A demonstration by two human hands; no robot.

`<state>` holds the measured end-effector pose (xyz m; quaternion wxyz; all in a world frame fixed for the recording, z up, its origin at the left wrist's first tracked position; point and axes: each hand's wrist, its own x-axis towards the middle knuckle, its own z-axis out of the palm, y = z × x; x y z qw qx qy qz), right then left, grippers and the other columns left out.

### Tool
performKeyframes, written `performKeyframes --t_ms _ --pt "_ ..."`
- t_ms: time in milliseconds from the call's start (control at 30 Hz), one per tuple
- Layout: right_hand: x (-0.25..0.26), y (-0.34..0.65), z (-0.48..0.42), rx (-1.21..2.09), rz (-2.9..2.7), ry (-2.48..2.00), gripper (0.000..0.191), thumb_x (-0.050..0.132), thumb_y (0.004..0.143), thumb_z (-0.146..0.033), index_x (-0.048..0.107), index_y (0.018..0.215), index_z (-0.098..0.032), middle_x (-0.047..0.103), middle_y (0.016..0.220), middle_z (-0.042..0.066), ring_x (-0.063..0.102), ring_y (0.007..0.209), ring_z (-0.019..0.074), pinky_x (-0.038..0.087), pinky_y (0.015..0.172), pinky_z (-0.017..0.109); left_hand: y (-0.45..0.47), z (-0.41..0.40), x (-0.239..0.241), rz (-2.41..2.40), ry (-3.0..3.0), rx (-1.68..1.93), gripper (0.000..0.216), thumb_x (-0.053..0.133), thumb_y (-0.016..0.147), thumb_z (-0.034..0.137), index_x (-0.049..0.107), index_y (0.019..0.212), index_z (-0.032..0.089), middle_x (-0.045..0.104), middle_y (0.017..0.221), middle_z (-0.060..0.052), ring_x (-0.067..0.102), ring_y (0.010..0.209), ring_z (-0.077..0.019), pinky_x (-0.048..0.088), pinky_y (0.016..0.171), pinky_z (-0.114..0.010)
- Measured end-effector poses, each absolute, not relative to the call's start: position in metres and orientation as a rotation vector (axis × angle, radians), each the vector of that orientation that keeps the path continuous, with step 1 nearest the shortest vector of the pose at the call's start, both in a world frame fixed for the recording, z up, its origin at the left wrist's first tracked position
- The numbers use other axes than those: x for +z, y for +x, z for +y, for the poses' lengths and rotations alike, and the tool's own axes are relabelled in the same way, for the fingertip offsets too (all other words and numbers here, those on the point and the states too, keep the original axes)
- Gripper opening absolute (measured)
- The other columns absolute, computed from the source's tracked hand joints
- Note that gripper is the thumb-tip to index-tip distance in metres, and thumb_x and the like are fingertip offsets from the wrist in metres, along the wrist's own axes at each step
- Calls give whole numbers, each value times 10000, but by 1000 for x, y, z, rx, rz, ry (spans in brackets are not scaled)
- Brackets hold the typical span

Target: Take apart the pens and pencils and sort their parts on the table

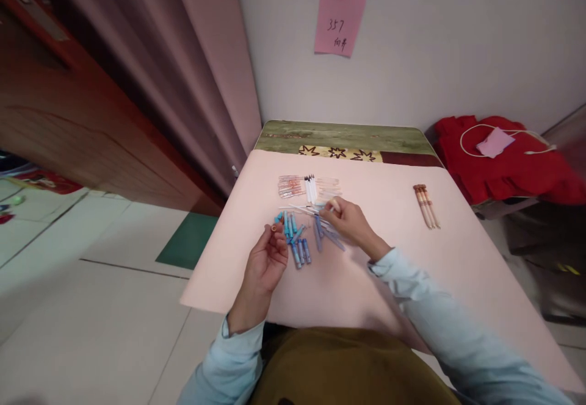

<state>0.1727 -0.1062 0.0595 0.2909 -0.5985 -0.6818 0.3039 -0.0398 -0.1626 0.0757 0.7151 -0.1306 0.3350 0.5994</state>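
Between the fingertips of my left hand is a small brown tubular pen part, its round end turned toward me. My right hand is closed in a pinch on a cream-coloured pen part above the parts pile. Just beyond my left fingers lie bright blue pen pieces, with darker blue patterned barrels nearer me. Periwinkle pen pieces rest below my right hand. Thin white refills lie across the middle of the pile.
Behind the pile are clear-and-orange tubes and white black-tipped refills. Several brown-topped pens lie side by side on the pink table cover. A red cloth with a white cable is to the right; a wooden door stands left.
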Motion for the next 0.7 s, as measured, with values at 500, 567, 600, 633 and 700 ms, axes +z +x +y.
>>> performKeyframes --t_ms 500,567,600,633,700 --pt "54 119 -81 371 -2205 -1996 239 553 911 -347 714 1020 -207 749 947 111 680 887 221 425 703 270 -44 -173 71 745 -228 1332 224 479 1001 207 627 863 112 682 715 -18 636 550 -57 538 514 -127" --pt "61 131 -92 429 -2024 -1911 250 559 895 -416 712 943 -225 740 858 72 662 803 205 406 646 260 -37 -171 70 772 -197 1316 183 507 986 188 635 883 108 694 735 -32 663 591 -76 556 541 -146" --pt "65 138 -99 506 -1935 -1859 249 579 868 -436 707 887 -223 720 783 50 640 736 191 390 611 254 -32 -170 70 784 -177 1301 157 524 975 179 640 896 107 709 770 -46 676 615 -87 565 553 -156" --pt "68 145 -107 616 -1849 -1803 255 602 837 -453 697 833 -216 689 706 30 606 658 172 371 573 248 -27 -169 70 789 -161 1277 141 537 967 174 642 904 105 725 819 -66 686 637 -94 571 562 -163" --pt "71 158 -125 959 -1712 -1686 270 632 784 -464 674 759 -199 593 572 -12 504 524 136 332 503 238 -14 -166 71 782 -153 1214 150 531 968 168 643 895 98 738 898 -100 696 659 -97 570 565 -159"
